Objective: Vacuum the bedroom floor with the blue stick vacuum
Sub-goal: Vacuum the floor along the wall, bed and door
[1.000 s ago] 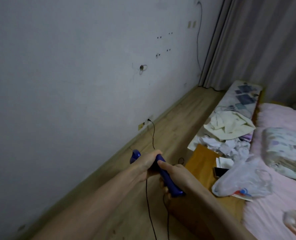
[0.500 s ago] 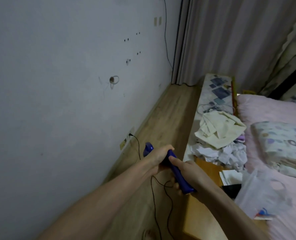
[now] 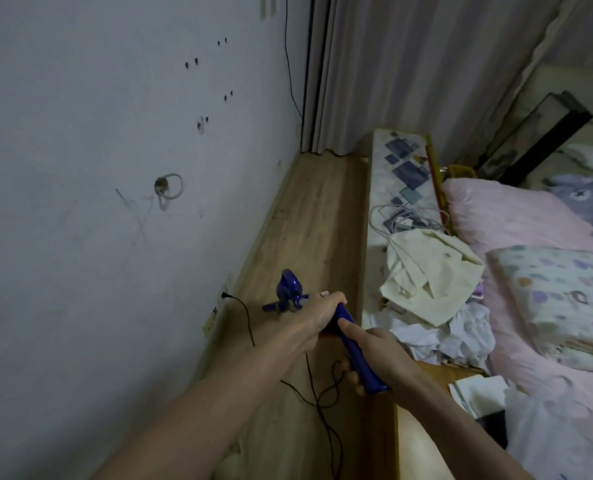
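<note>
The blue stick vacuum [image 3: 352,344] shows its handle and upper body over a narrow strip of wooden floor [image 3: 316,216] between the wall and the bed platform. My left hand [image 3: 317,315] grips the upper part of the handle. My right hand [image 3: 374,355] grips the lower end of the handle, thumb lying along it. The vacuum's lower tube and floor head are hidden behind my hands. Its black power cord [image 3: 309,386] trails across the floor to a wall socket [image 3: 224,294].
A grey wall [image 3: 97,202] runs close on the left. A bed platform edge [image 3: 380,209] on the right carries cables, cloth [image 3: 430,275] and crumpled paper. A pink bed [image 3: 517,230] with a patterned pillow lies beyond. Curtains [image 3: 409,71] close the far end.
The view has swung right and moved forward along the floor strip. Both hands keep their hold on the handle, and more of the vacuum's blue upper body shows past my left hand.
</note>
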{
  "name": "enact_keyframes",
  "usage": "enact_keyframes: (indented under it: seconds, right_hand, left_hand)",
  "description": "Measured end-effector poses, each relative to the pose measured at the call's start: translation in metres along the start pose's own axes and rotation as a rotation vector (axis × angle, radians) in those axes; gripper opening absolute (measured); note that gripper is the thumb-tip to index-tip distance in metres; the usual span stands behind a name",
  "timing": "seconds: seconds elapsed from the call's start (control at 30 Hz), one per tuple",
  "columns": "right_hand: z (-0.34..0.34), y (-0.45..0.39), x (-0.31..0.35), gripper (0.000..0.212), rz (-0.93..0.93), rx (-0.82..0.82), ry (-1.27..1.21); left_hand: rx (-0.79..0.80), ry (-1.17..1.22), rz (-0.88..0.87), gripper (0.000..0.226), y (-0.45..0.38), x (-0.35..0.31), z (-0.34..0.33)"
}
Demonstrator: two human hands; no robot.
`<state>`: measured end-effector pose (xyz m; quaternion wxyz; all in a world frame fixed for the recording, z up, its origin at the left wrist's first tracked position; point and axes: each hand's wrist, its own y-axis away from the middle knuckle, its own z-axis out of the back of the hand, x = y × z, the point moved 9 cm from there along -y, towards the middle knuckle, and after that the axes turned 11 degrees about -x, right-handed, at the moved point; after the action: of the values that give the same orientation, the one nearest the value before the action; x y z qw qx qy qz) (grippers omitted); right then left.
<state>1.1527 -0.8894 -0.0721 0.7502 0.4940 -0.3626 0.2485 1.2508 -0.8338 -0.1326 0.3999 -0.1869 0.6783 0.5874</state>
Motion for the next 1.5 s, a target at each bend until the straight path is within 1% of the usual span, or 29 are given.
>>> enact_keyframes:
  seconds: [0.03, 0.07, 0.2, 0.27, 0.3, 0.33, 0.4, 0.43, 0.47, 0.57, 0.6, 0.67, 0.73, 0.87, 1.0, 1.13, 1.3, 1.5]
  right_hand:
    - [-0.008, -0.015, 0.006, 0.042, -0.010, -0.007, -0.001]
    - [-0.018, -0.029, 0.012, 0.042, -0.020, -0.010, -0.005]
    - [-0.062, -0.079, 0.029, 0.041, -0.056, -0.022, -0.035]
    - [-0.075, -0.099, 0.032, 0.042, -0.083, -0.038, -0.060]
    - [-0.080, -0.108, 0.032, 0.042, -0.096, -0.031, -0.068]
    - [-0.084, -0.115, 0.032, 0.042, -0.106, -0.023, -0.072]
    - [-0.087, -0.126, 0.034, 0.041, -0.117, -0.024, -0.071]
    - [-0.088, -0.131, 0.036, 0.041, -0.120, -0.025, -0.066]
    - [-0.088, -0.136, 0.038, 0.042, -0.126, -0.025, -0.061]
    - [-0.086, -0.147, 0.043, 0.041, -0.140, -0.011, -0.053]
    - [-0.086, -0.150, 0.042, 0.041, -0.149, -0.001, -0.055]
    - [-0.088, -0.155, 0.032, 0.042, -0.179, 0.023, -0.060]
    - [-0.089, -0.159, 0.016, 0.043, -0.201, 0.065, -0.041]
    - [-0.080, -0.159, -0.009, 0.042, -0.215, 0.129, -0.046]
    - [-0.074, -0.141, -0.030, 0.042, -0.242, 0.184, -0.028]
    - [-0.064, -0.114, -0.043, 0.040, -0.256, 0.189, -0.038]
    - [-0.049, -0.086, -0.058, 0.040, -0.323, 0.190, -0.089]
    - [-0.048, -0.094, -0.053, 0.045, -0.328, 0.139, -0.116]
  left_hand:
    - [0.009, -0.005, 0.007, 0.080, -0.017, -0.005, 0.007]
    - [0.019, -0.006, 0.010, 0.078, -0.032, -0.011, 0.015]
    - [0.031, -0.026, 0.063, 0.056, -0.089, -0.027, 0.048]
    - [0.044, -0.055, 0.102, 0.036, -0.114, -0.029, 0.057]
    - [0.050, -0.073, 0.122, 0.030, -0.123, -0.028, 0.059]
    - [0.051, -0.081, 0.134, 0.033, -0.129, -0.028, 0.062]
    - [0.043, -0.094, 0.139, 0.058, -0.141, -0.030, 0.065]
    - [0.043, -0.104, 0.143, 0.066, -0.148, -0.031, 0.066]
    - [0.050, -0.113, 0.145, 0.064, -0.153, -0.033, 0.065]
    - [0.056, -0.122, 0.171, 0.032, -0.157, -0.039, 0.064]
    - [0.056, -0.134, 0.183, 0.024, -0.158, -0.038, 0.062]
    - [0.041, -0.165, 0.207, 0.013, -0.160, -0.031, 0.059]
    - [-0.007, -0.182, 0.222, 0.006, -0.162, -0.018, 0.057]
    - [-0.111, -0.220, 0.192, 0.009, -0.154, -0.002, 0.048]
    - [-0.134, -0.205, 0.192, 0.020, -0.133, 0.016, 0.039]
    - [-0.126, -0.205, 0.210, 0.021, -0.106, 0.032, 0.032]
    - [-0.043, -0.201, 0.273, 0.015, -0.080, 0.046, 0.018]
    - [-0.037, -0.245, 0.252, 0.014, -0.086, 0.038, 0.016]
